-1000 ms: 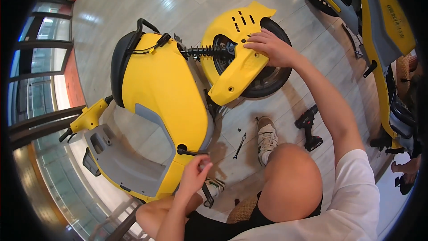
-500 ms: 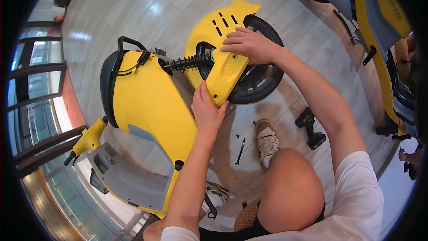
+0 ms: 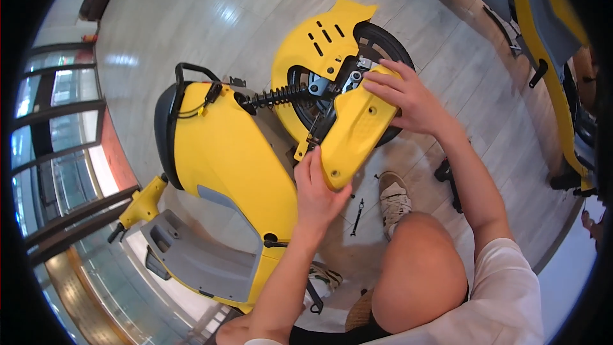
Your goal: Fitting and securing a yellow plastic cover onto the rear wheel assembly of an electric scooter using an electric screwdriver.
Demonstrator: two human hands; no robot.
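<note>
A yellow plastic cover [image 3: 357, 137] is held between my two hands, in front of the rear wheel [image 3: 397, 57] of a yellow electric scooter [image 3: 233, 153]. My left hand [image 3: 319, 193] grips its lower end, thumb and fingers on opposite sides. The upper end is in my right hand [image 3: 408, 99], fingers lying over its top edge. Between the cover and the wheel, the metal axle nut [image 3: 355, 77] and a dark bracket show. A yellow slotted fender [image 3: 300, 45] curves round the tyre. A black coil-spring shock absorber [image 3: 279, 98] runs from the body to the wheel.
On the wooden floor by my shoe [image 3: 394, 201] lie a wrench [image 3: 358, 218] and a small dark bolt [image 3: 376, 177]. A black cordless drill [image 3: 447, 172] is partly hidden behind my right forearm. Another yellow and grey scooter [image 3: 543, 32] stands at the right. Glass panels [image 3: 70, 128] line the left side.
Both hands have drawn the yellow cover away from the wheel, toward me and to the right. The axle nut and bracket behind it are now exposed.
</note>
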